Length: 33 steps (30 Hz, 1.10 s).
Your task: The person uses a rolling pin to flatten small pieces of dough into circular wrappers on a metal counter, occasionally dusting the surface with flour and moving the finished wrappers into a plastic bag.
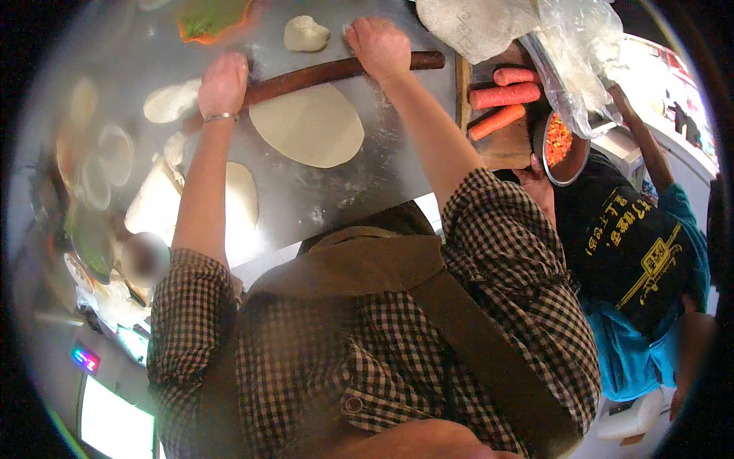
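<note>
Both of my hands grip a dark wooden rolling pin (309,76) that lies across the upper edge of a flat sheet of dough (309,129) on a floured metal worktop (395,149). My left hand (222,85), a bracelet at its wrist, is closed round the pin near its left end. Toward the pin's other end is my right hand (379,47), also closed on it. A lump of dough (305,33) sits just beyond the pin, between the hands. Left of my left hand is a flattened dough piece (172,101); another rolled sheet (241,195) lies partly behind my left forearm.
At the right, peeled carrots (504,95) lie on a wooden board (502,154) beside a metal bowl of chopped carrot (557,143). A co-worker's hand (538,186) is near it. Plastic bags (579,51) and a cloth-like sheet (479,26) lie above. Bowls stand far left.
</note>
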{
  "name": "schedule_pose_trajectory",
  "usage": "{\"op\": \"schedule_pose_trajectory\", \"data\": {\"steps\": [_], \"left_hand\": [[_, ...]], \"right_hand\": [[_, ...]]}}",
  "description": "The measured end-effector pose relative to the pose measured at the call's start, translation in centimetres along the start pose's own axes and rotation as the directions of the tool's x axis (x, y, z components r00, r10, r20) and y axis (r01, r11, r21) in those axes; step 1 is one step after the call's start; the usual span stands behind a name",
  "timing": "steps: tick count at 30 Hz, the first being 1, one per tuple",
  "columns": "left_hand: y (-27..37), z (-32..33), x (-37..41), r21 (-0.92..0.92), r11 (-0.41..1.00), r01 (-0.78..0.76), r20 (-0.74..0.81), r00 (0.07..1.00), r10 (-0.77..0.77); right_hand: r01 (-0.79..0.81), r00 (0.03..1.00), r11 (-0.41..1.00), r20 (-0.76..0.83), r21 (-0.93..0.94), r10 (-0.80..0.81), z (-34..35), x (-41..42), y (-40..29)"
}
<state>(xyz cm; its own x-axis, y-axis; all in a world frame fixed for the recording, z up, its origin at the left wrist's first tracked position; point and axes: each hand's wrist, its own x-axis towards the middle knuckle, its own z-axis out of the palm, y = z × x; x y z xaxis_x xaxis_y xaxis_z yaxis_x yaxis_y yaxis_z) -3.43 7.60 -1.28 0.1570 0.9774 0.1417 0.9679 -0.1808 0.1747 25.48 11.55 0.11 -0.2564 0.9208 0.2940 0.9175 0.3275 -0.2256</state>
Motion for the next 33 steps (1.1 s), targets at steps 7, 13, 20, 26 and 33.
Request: {"op": "schedule_pose_trajectory", "data": {"steps": [7,13,20,26,33], "left_hand": [[4.6,-0.6,-4.2,-0.345,0.938,0.040,0.099,0.995,-0.006],[5.3,-2.6,-3.2,-0.259,0.938,0.230,0.480,0.874,-0.082],[5.8,-4.6,-2.9,-0.293,0.941,0.169,0.230,0.968,-0.102],[10.1,-13.9,-0.5,-0.345,0.926,-0.153,-0.095,0.987,0.128],[12.7,-10.3,-7.9,-0.177,0.877,-0.447,-0.001,0.891,0.454]], "right_hand": [[0.183,0.982,0.982,-0.050,0.038,-0.181,-3.6,-9.9,-1.6],[0.167,0.973,0.985,0.157,0.041,-0.171,-5.8,-13.1,-1.3],[-0.009,0.978,0.986,0.206,0.169,-0.027,-8.1,-20.5,-2.6],[0.033,0.981,0.971,0.179,0.237,-0.077,-10.2,-23.8,-3.0],[0.062,0.938,0.971,0.318,0.233,-0.136,-11.1,-24.6,-4.1]]}}
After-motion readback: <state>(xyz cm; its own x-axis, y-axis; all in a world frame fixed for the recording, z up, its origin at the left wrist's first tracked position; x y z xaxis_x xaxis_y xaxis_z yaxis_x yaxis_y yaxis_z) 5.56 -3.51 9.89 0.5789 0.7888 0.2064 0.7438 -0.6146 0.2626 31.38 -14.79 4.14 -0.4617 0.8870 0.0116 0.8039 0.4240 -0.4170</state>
